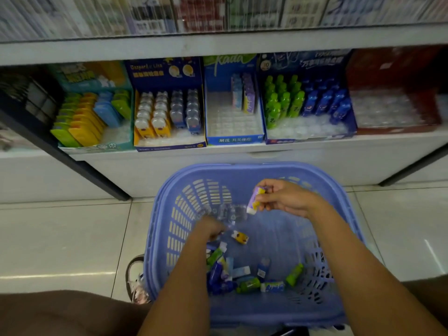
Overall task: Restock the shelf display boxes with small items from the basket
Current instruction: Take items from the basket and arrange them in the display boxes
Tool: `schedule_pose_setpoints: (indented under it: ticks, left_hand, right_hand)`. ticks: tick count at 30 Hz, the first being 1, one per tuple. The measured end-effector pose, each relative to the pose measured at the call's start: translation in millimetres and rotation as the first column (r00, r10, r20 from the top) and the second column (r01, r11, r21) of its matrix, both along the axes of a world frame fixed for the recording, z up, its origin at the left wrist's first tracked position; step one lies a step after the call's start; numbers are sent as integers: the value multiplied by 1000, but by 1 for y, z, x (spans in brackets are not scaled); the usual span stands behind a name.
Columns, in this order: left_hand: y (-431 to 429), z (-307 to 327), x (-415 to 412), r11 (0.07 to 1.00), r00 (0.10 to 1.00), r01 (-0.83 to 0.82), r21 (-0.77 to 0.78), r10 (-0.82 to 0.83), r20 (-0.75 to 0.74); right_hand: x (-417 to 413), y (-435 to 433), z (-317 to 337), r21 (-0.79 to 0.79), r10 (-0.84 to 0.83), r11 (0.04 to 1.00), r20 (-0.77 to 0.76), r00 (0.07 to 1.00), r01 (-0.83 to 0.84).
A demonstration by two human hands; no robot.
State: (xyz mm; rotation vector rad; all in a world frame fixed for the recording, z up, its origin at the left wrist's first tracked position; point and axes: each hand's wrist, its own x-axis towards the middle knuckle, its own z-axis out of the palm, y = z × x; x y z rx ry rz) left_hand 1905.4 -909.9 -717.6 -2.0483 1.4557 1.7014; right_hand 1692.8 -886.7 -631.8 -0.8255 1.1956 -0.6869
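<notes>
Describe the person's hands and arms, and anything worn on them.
The left hand and right hand are bare, with no gloves. No ring shows, though the left hand is blurred. The left forearm and right forearm are uncovered: no sleeve, watch or bracelet in view.

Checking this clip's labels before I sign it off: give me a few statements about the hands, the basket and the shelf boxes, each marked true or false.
1. The right hand holds a purple and yellow item over the basket. True.
2. The basket is red. False: it is blue.
3. The left hand reaches down into the basket. True.
4. The light blue display box in the middle of the shelf is packed full. False: only a few items stand at its back; most slots are empty.
</notes>
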Motion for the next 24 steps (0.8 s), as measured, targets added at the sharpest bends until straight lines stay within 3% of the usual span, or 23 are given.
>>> schedule_pose_setpoints:
  ticks: [3, 8, 13, 18, 24]
  left_hand:
    - [-12, 38, -14, 950, 868, -256, 177, 306, -392]
    - [-29, 110, -34, 931, 640, -310, 195, 356, -681]
    - [-38, 156, -47, 927, 489, -346, 143, 308, -816]
    - [-44, 163, -41, 869, 513, -493, -37, 256, -819]
    - [-51, 152, -40, 776, 516, -627, -72, 345, -784]
  right_hand:
    - [-8, -2, 32, -80, -156, 982, 142, 977, 169]
    - [-24, -6, 65, -264, -396, 878, 69, 916, 399]
    - [-32, -12, 86, -434, -485, 803, -80, 871, 407]
    - [-18, -43, 110, -650, -605, 668, -192, 773, 362]
    - [-10, -103, 117, -773, -604, 634, -518, 606, -30]
